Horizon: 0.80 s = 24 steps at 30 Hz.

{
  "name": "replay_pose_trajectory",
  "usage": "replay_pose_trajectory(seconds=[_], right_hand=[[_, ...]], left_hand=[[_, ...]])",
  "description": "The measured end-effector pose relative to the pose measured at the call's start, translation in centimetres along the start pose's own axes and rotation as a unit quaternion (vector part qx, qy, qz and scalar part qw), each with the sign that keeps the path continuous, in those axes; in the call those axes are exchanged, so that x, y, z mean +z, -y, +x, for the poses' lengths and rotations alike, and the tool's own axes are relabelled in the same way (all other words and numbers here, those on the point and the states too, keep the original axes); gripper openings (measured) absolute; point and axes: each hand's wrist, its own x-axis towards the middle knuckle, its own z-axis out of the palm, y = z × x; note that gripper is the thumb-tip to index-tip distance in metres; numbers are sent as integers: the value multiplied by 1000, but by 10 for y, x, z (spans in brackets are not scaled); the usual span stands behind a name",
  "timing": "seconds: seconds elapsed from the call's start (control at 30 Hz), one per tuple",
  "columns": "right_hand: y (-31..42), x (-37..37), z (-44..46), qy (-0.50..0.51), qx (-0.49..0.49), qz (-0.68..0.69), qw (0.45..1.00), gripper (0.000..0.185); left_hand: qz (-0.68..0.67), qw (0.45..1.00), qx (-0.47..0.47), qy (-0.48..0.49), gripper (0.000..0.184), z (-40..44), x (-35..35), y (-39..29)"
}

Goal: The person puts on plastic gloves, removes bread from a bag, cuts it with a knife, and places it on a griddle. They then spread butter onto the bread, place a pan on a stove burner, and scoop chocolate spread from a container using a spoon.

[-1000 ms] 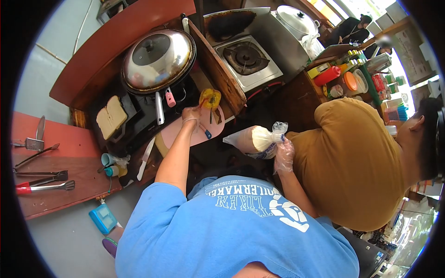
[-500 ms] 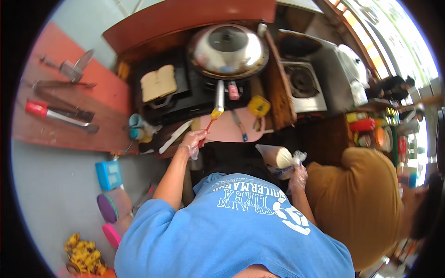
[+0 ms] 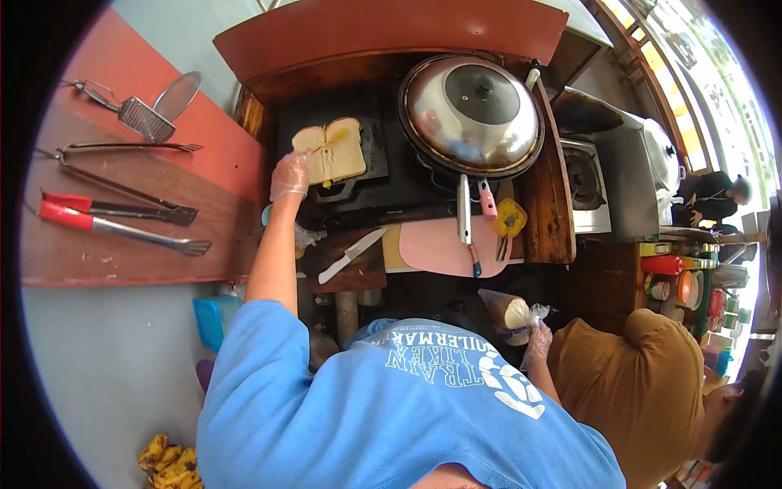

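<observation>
My left hand [image 3: 290, 176], in a clear plastic glove, is closed on a brush [image 3: 316, 150] whose yellow tip lies over two joined bread slices [image 3: 340, 161]. The bread has yellow smears and rests on a dark griddle [image 3: 375, 138]. My right hand [image 3: 538, 345], also gloved, grips the gathered neck of a plastic bread bag [image 3: 508, 313] low in front of my body. A yellow container [image 3: 511, 217] and a blue-handled utensil [image 3: 475, 262] are on or beside a pink board [image 3: 432, 244].
A lidded pan [image 3: 468, 114] stands right of the griddle. A white-handled knife [image 3: 352, 256] lies left of the board. Tongs [image 3: 122, 228] and a grater [image 3: 147, 120] are on the left shelf. A person in a brown shirt [image 3: 627, 383] is close on the right.
My left hand has carried the brush from the yellow container, past the pink board, up to the bread. Yellow smears now show on the bread. My right hand still holds the bag.
</observation>
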Motion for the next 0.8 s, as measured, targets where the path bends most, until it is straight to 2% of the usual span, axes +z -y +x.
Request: replay_pose_trajectory(seconds=[0.07, 0.1, 0.2, 0.27, 0.33, 0.47, 0.5, 0.53, 0.6, 0.67, 0.73, 0.8], right_hand=[[2, -1, -9, 18, 14, -69, 997, 41], [1, 3, -10, 16, 46, -103, 994, 43], [-12, 10, -19, 29, 97, -126, 987, 44], [-31, 14, -20, 37, 101, -149, 983, 44], [-80, 26, -16, 51, -8, -187, 981, 42], [-44, 24, -40, 28, 91, -116, 989, 38], [-46, 23, -43, 60, -15, -285, 957, 38], [-63, 30, -38, 61, -10, -283, 957, 38], [-93, 40, -34, 91, 48, -299, 949, 37], [-77, 42, -37, 88, 41, -311, 946, 36], [-56, 41, -38, 98, 81, -233, 964, 34], [-50, 44, -35, 73, 41, -238, 968, 33]], left_hand=[[-91, 988, -102, 73, 32, -11, -12, -9], [-36, 998, 20, 49, 30, -18, 19, 21], [-50, 994, 45, 81, 31, -15, 6, 33], [-52, 996, 50, 57, 34, 17, 22, 45], [-4, 997, 67, 46, 36, 40, 18, 39], [1, 989, 91, 114, 36, 21, -4, 32], [3, 985, 118, 126, 37, 15, 0, 39], [3, 984, 121, 129, 37, 19, 4, 48], [-91, 985, 116, 93, 39, 24, 12, 61], [-88, 989, 96, 73, 40, 42, 14, 55], [-26, 991, 126, 40, 40, 56, 27, 52], [-29, 990, 123, 69, 40, 42, 22, 47]])
